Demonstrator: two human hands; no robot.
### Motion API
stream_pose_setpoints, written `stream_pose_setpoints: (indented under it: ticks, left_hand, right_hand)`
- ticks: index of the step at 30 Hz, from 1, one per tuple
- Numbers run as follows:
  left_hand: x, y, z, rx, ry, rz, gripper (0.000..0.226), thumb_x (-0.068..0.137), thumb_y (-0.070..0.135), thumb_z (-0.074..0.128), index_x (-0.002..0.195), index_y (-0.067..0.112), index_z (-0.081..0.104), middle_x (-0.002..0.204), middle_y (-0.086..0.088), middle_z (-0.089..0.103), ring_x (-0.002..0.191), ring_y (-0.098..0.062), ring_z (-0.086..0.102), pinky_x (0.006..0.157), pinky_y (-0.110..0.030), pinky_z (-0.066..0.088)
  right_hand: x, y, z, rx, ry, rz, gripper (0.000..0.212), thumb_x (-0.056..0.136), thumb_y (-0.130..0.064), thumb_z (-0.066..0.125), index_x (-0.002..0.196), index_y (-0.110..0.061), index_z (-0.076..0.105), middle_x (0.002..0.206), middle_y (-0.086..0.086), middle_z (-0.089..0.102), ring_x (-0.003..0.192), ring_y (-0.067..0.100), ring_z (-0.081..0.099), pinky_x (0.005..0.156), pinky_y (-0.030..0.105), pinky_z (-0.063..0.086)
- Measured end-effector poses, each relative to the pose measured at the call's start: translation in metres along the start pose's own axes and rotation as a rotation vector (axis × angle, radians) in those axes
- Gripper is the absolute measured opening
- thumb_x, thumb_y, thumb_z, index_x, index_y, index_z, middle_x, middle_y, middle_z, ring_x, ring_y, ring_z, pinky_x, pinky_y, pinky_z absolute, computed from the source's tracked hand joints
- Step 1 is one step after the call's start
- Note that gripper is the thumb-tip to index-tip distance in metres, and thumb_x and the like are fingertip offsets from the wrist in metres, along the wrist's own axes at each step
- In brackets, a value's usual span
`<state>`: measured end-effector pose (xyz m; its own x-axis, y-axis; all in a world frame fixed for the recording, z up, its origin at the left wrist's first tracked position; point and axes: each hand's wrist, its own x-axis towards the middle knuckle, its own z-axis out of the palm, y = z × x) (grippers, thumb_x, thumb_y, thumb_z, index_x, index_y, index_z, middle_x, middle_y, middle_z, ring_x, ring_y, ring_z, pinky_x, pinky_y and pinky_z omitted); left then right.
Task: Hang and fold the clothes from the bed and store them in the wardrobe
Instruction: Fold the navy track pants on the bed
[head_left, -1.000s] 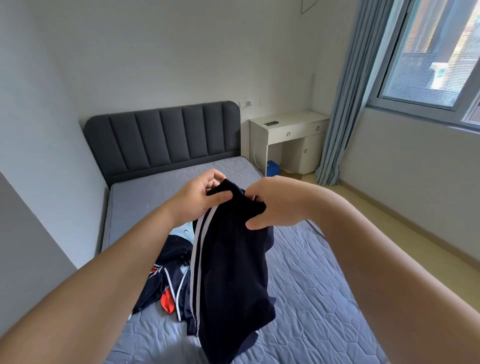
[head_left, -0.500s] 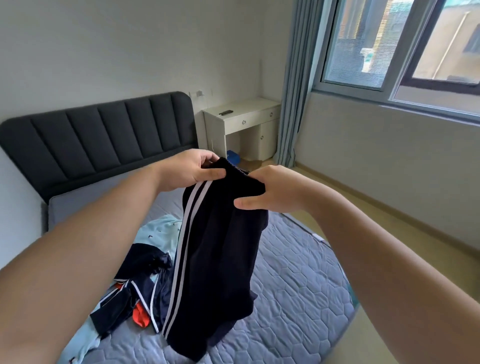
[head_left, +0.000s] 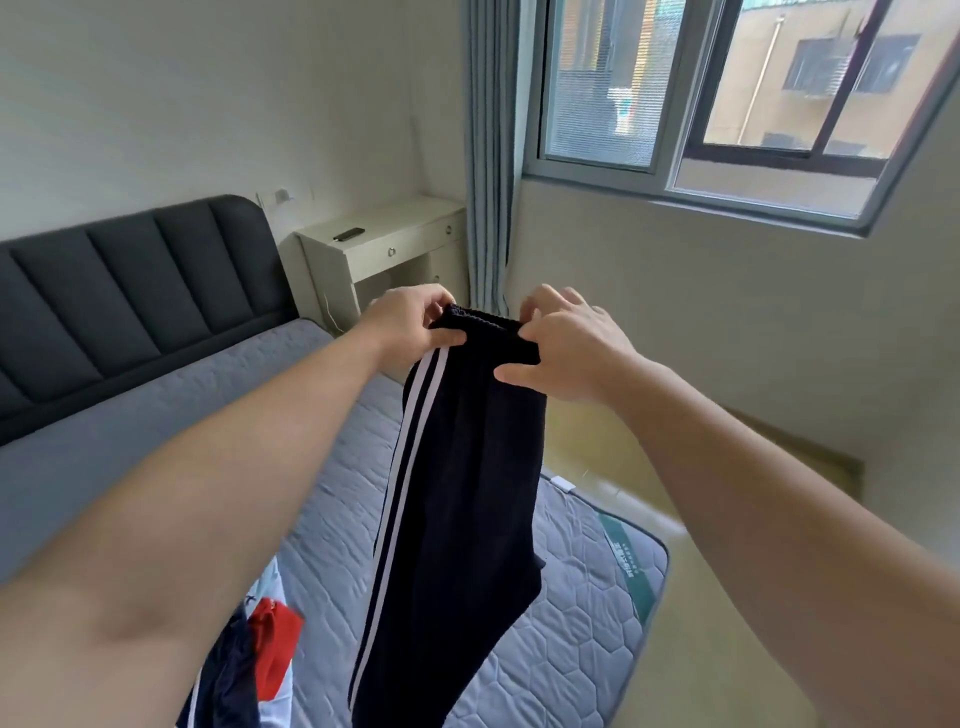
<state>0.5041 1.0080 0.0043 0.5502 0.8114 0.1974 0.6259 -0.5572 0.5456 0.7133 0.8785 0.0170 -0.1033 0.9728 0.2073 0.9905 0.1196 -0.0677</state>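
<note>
The left hand (head_left: 410, 325) and right hand (head_left: 571, 348) each pinch the top band of the dark striped trousers (head_left: 457, 493). Both grips are narrow and hold cloth. The trousers hang straight down from the hands, above the bed (head_left: 571, 597). Other clothes (head_left: 270, 639) lie on the bed.

A white bench (head_left: 415, 221) is being kept against the back wall (head_left: 208, 104), with a slim dark object (head_left: 348, 234) being carried on its top. A blue-grey curtain (head_left: 488, 156) is being hung just beside it, along a window (head_left: 597, 104) through which a yellow building (head_left: 769, 78) is being shown.
</note>
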Motion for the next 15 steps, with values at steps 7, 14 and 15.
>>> stream_pose_setpoints:
  ticks: [7,14,15]
  left_hand:
    - [0.112,0.072,0.024,-0.086,0.277,0.067,0.028,0.089,0.029,0.075,0.112,0.018,0.063,0.103,0.003,0.068,0.098,-0.020,0.063,0.084,-0.032,0.046]
    - [0.131,0.102,0.024,-0.553,0.285,0.131,0.019,0.092,0.019,0.073,0.105,0.024,0.059,0.113,-0.002,0.070,0.065,-0.024,0.073,0.052,-0.024,0.054]
    - [0.125,0.100,0.025,-0.604,0.270,0.147,0.019,0.092,0.016,0.072,0.104,0.023,0.059,0.114,-0.004,0.070,0.066,-0.025,0.074,0.052,-0.021,0.053]
  right_hand:
    - [0.051,0.076,-0.040,-0.144,0.219,0.253,0.032,0.094,-0.058,0.057,0.100,-0.027,0.061,0.101,0.003,0.058,0.099,0.031,0.060,0.078,0.040,0.040]
    - [0.049,0.097,-0.057,-0.144,0.495,0.215,0.028,0.093,-0.043,0.067,0.105,-0.017,0.063,0.094,0.004,0.056,0.089,0.034,0.063,0.071,0.037,0.038]
    - [0.046,0.094,-0.056,-0.139,0.502,0.199,0.027,0.094,-0.040,0.067,0.107,-0.017,0.062,0.099,0.006,0.059,0.089,0.035,0.064,0.071,0.037,0.038]
